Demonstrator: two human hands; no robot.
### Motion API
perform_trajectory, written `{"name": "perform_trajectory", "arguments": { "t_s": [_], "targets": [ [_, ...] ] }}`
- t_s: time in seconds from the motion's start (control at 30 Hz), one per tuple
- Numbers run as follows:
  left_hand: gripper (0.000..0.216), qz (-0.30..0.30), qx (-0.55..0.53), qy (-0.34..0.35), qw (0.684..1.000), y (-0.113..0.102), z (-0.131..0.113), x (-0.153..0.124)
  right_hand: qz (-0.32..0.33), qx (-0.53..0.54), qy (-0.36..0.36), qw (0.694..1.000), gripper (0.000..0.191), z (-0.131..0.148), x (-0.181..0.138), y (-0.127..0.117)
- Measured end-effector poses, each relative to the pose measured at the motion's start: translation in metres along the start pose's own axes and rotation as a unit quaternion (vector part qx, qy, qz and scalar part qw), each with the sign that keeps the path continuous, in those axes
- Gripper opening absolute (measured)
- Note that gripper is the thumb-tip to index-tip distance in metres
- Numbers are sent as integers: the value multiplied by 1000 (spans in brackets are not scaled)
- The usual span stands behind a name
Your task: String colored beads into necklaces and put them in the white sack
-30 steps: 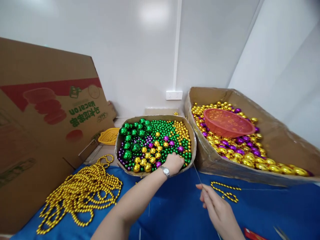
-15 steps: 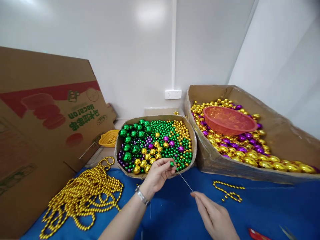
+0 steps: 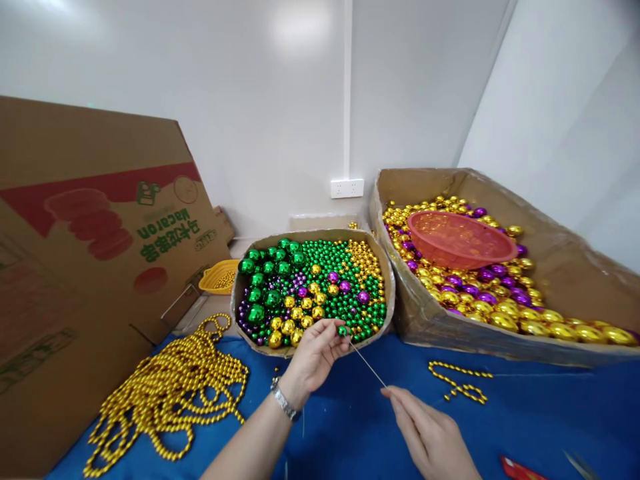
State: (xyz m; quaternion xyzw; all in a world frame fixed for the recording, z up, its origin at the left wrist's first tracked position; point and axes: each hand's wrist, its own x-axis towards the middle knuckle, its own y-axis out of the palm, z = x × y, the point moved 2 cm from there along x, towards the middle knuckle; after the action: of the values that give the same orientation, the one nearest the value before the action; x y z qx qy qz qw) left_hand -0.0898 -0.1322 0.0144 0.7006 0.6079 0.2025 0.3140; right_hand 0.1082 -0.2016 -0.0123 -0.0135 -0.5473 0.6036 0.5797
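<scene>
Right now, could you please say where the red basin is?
In the head view, the red basin sits at right, on gold and purple beads inside a box.

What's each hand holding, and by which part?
Left hand: a green bead, exact contact unclear. Right hand: a thin wire, at the near end of its visible stretch.

I've room above the blue cloth (image 3: 345, 420) between the left hand (image 3: 316, 357) and right hand (image 3: 430, 430), but taut thread (image 3: 369, 366) and bead box (image 3: 310, 235) block the far end.

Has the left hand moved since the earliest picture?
Yes: against the oval bead box, the left hand has moved leftward and back toward the box's near side.
</scene>
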Motion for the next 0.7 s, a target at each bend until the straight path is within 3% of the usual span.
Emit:
{"name": "perform_trajectory", "arguments": {
  "t_s": [0.17,0.27,0.57,0.63,0.7],
  "targets": [
    [22,-10,50,42,998,-1,-1,-1,13,2,14,1000,29,-1,-2,-1],
    [21,-33,133,94,986,-3,-3,-3,26,-1,21,999,31,-2,-4,0],
    [10,-14,417,201,886,-5,-8,-5,16,-94,-14,995,33,-4,-9,0],
    [10,-16,419,184,889,-5,-7,-5,19,-88,-7,996,33,-4,-9,-1],
    [14,-18,364,140,921,-4,-5,-5,27,-62,13,998,33,-4,-8,0]
  ]
}}
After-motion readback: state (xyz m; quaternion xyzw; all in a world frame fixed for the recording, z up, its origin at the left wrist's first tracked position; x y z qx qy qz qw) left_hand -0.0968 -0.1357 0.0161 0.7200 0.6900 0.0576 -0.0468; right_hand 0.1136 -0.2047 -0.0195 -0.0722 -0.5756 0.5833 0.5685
